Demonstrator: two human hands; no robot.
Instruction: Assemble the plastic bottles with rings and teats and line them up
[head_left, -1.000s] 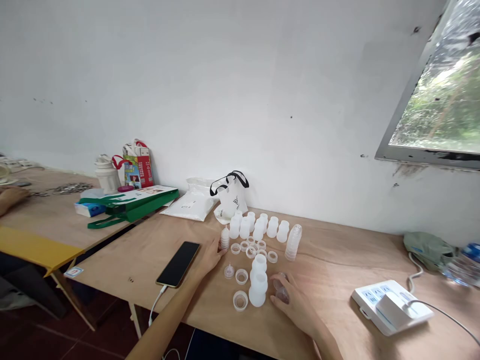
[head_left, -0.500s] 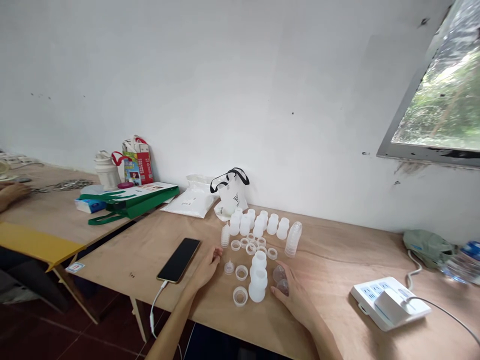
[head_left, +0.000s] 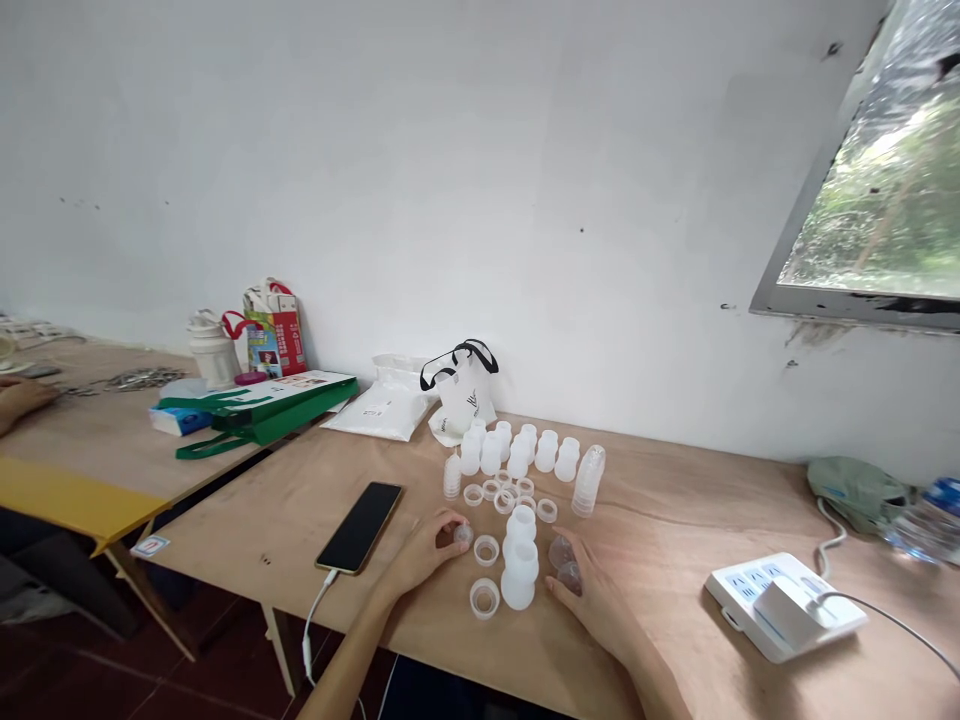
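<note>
Translucent plastic nozzle tip (head_left: 463,535) sits pinched in the left hand's (head_left: 427,550) narrow grip, low over the plywood tabletop (head_left: 675,520). The right hand (head_left: 592,598) seemingly closes on a clear rounded cap (head_left: 564,565). A brushing wrist could topple the white plastic bottle (head_left: 519,577) between them. White wall behind.

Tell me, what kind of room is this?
Probably a simple workroom for hand assembly: bare plywood tables against a plain white wall, rows of small white plastic bottles with loose ring caps, and another person's hand working nearby.
</note>
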